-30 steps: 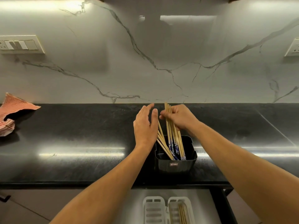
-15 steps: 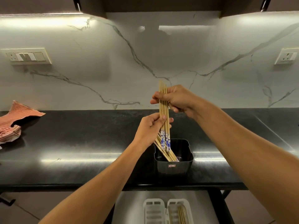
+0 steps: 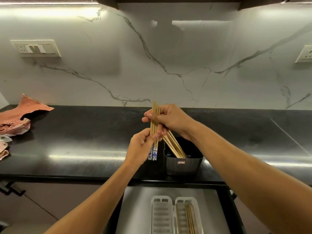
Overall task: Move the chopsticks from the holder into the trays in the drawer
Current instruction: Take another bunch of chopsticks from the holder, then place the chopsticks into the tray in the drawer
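A bundle of wooden chopsticks with blue-patterned tips (image 3: 154, 132) hangs upright in the air, left of the dark holder (image 3: 183, 162). My right hand (image 3: 168, 119) grips the bundle near its top, and my left hand (image 3: 143, 146) pinches it lower down. Several plain wooden chopsticks (image 3: 174, 146) lean inside the holder on the black counter. Below, in the open drawer (image 3: 135, 210), two white slotted trays lie side by side: the left tray (image 3: 161, 217) holds nothing, the right tray (image 3: 181, 217) holds a few chopsticks (image 3: 190, 220).
An orange checked cloth (image 3: 18, 119) lies crumpled at the counter's far left. A switch panel (image 3: 35, 48) and a socket (image 3: 305, 54) sit on the marble backsplash. The drawer's dark right rail (image 3: 231, 211) runs along the trays.
The blue-tipped bundle has come fully out of the holder and shifted left. My left hand has closed on its lower part. My right hand has dropped lower.
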